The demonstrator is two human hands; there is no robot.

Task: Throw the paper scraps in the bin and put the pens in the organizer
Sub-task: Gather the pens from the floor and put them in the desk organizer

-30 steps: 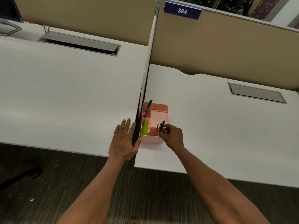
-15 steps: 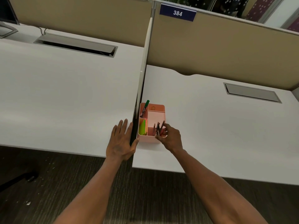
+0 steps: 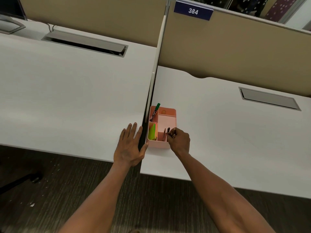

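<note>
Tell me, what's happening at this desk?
A person is tidying pens into a pink organizer on the white desk. The right hand holds a few pens upright in the near right compartment. The left hand lies flat on the next desk, thumb against the organizer's near corner. A green marker and bright sticky notes already sit inside.

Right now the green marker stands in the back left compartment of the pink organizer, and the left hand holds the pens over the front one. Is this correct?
Not quite: in the head view the right hand, not the left hand, holds the pens at the front compartment. The left hand lies flat on the desk. The green marker is in the pink organizer as you say.
</note>
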